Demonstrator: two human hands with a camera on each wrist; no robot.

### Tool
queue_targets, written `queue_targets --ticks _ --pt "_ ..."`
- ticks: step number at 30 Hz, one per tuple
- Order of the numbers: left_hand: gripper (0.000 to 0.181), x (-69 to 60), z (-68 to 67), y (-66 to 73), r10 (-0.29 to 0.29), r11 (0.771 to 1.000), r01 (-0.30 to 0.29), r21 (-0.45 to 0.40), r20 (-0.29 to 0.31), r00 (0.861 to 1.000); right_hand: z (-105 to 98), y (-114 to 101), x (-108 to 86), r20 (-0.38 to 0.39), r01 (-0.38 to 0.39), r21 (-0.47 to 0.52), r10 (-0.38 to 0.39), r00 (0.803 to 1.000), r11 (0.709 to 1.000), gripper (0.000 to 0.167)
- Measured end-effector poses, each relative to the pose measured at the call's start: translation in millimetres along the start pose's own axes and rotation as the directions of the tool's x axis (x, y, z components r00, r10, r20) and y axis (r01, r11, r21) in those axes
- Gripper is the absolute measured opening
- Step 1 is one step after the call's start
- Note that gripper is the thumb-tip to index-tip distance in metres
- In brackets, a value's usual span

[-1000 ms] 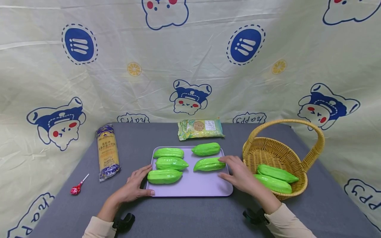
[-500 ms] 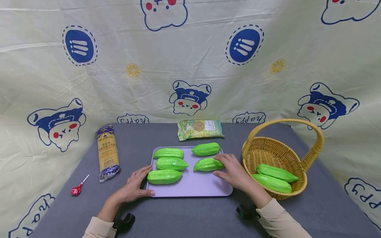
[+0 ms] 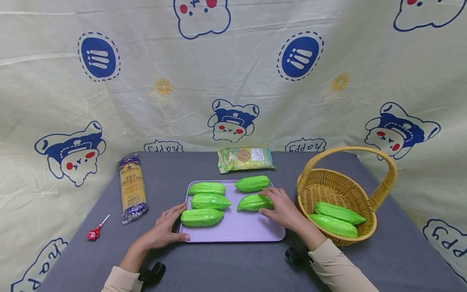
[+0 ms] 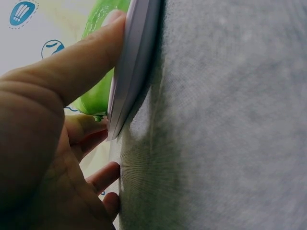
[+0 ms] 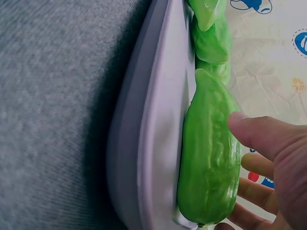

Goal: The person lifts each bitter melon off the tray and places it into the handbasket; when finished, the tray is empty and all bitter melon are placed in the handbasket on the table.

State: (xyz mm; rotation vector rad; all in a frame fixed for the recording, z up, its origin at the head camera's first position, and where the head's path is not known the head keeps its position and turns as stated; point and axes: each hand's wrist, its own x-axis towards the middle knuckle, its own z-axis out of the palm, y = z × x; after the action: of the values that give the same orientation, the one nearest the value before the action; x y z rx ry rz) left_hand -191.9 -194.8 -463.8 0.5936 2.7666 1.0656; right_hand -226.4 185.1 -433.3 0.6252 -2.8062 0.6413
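Several glossy green bitter melons, by their ridged, pointed look, lie on a lilac tray (image 3: 233,233): three at left, two at right. My left hand (image 3: 166,227) is at the tray's near left corner, thumb on the front rim and fingers along the left side. At the right, my right hand (image 3: 284,207) reaches over the nearer bitter melon (image 3: 249,202), fingertips at its right end. The right wrist view shows the thumb over that bitter melon (image 5: 208,158) and the other fingers spread beyond it; firm contact cannot be told. It lies on the tray.
A wicker basket (image 3: 330,184) with a tall handle holds two more bitter melons (image 3: 335,225) at right. Behind the tray lies a green packet (image 3: 246,159). A yellow and blue pasta bag (image 3: 132,188) and a red lollipop (image 3: 94,234) lie at left on the grey cloth.
My right hand has moved a little left, farther over the nearer right bitter melon. My left hand stays at the tray corner; the bitter melons have not visibly moved.
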Motion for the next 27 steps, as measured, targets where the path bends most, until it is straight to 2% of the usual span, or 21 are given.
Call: queue_targets --ticks 11,27 --pt "0.091 0.7 -1.1 0.7 -0.005 1.000 0.005 -0.010 -0.002 1.000 4.0 2.5 4.8 0.005 -0.006 -0.007 0.006 1.000 1.000 0.053" --pt "0.091 -1.0 -0.7 2.5 -0.002 1.000 0.002 -0.008 -0.006 1.000 7.0 2.9 8.6 0.066 -0.051 -0.003 0.051 0.997 0.999 0.052"
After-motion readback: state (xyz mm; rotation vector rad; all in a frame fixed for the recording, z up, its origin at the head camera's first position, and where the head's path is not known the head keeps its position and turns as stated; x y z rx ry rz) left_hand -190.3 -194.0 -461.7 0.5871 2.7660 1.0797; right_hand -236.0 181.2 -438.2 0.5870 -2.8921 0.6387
